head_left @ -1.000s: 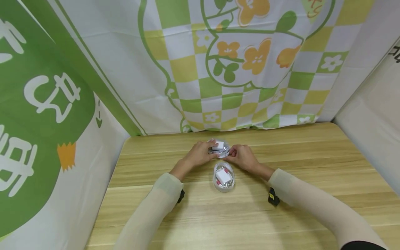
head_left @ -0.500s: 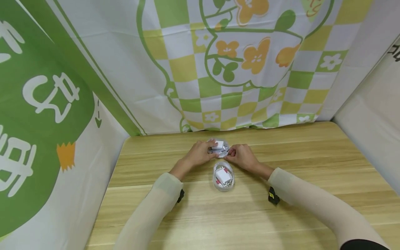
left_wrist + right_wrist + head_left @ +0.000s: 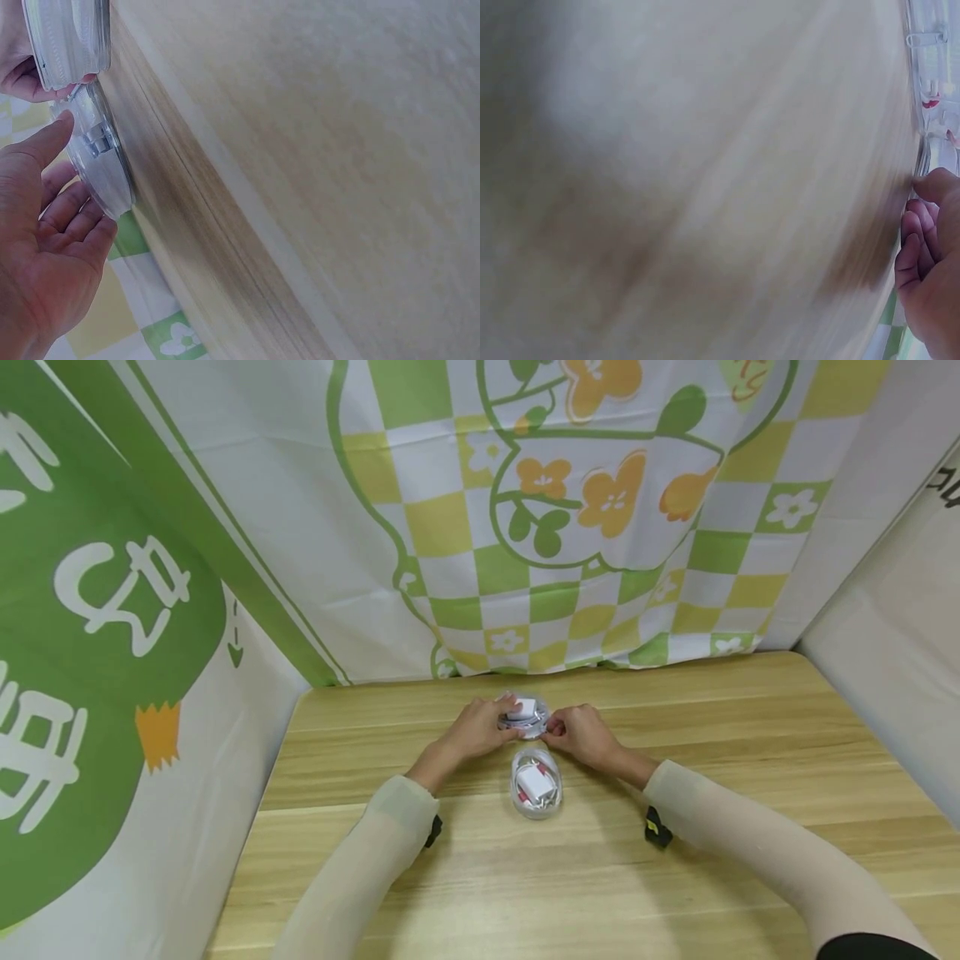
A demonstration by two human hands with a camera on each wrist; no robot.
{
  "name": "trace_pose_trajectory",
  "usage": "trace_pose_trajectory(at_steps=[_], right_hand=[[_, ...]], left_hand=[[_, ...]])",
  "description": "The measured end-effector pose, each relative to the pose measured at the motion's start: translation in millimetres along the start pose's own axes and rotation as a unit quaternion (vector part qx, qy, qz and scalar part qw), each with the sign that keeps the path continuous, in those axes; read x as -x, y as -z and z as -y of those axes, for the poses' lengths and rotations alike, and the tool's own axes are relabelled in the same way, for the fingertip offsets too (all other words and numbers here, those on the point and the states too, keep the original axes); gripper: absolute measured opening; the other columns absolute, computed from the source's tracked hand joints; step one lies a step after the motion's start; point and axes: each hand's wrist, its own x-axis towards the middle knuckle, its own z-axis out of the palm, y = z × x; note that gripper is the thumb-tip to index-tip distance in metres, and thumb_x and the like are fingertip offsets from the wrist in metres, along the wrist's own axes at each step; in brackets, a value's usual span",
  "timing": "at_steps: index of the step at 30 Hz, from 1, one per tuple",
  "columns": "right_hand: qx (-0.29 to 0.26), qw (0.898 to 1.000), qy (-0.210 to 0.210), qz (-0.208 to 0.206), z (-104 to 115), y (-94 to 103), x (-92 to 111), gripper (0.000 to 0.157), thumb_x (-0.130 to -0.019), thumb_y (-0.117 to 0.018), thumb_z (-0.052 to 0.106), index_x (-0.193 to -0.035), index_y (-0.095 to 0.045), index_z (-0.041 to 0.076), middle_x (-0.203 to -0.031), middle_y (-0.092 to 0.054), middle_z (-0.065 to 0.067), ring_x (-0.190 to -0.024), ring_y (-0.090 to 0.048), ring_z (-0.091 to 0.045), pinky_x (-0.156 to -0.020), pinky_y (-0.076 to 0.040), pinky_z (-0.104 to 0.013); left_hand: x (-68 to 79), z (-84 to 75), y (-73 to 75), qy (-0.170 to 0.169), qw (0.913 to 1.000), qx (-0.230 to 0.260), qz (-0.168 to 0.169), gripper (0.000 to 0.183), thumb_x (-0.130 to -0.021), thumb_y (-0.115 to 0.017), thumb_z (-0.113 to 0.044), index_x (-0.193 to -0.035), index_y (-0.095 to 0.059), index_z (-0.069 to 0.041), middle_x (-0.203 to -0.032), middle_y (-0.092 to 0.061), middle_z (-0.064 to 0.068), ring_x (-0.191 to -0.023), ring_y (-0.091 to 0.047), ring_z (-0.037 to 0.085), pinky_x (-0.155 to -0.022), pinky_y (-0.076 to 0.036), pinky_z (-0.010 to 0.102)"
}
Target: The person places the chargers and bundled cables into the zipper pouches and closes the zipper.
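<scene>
Near the back of the table lies a clear rounded case (image 3: 534, 727) with a white charger plug (image 3: 523, 709) and a coiled cable inside. My left hand (image 3: 477, 728) grips its left side, thumb in front and fingers behind. At its right edge, the thumb and curled fingers of my right hand (image 3: 583, 735) pinch a small part; what exactly they pinch is too small to tell. Just in front sits a second clear case (image 3: 537, 783), untouched, holding a white plug and a cable with red bits. A small pull tab (image 3: 926, 37) shows on this nearer case in the right wrist view.
Both cases stand on a wood-grain table (image 3: 480, 893). A checked, flower-printed cloth (image 3: 555, 602) hangs along the table's back edge. A green and white cloth (image 3: 180, 635) closes off the left side, and a pale one (image 3: 892, 610) the right.
My right hand has shifted very slightly at the far case's right edge. The left hand keeps its grip, and both cases stay in place.
</scene>
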Motion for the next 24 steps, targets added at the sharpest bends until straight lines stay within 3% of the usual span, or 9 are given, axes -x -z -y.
trace_pose_trajectory(at_steps=[14, 24], right_hand=[[0.026, 0.997, 0.072, -0.009, -2.2, 0.4, 1.4, 0.006, -0.088, -0.084, 0.006, -0.089, -0.081, 0.001, -0.079, -0.078, -0.007, -0.067, -0.070, -0.013, -0.061, -0.061, -0.029], [0.017, 0.996, 0.087, -0.005, -3.7, 2.1, 2.2, 0.004, -0.088, -0.075, 0.000, -0.086, -0.079, 0.002, -0.079, -0.076, -0.005, -0.067, -0.065, -0.010, -0.062, -0.059, -0.029]], left_hand=[[-0.1, 0.4, -0.6, -0.004, 0.9999, -0.008, -0.005, 0.057, -0.095, -0.082, -0.030, -0.141, -0.065, -0.002, -0.152, -0.053, 0.020, -0.144, -0.052, 0.032, -0.121, -0.043, 0.041], [0.3, -0.7, 0.3, -0.002, 0.9999, -0.014, -0.001, 0.055, -0.096, -0.081, -0.030, -0.140, -0.065, -0.002, -0.153, -0.053, 0.016, -0.146, -0.049, 0.029, -0.122, -0.042, 0.039]])
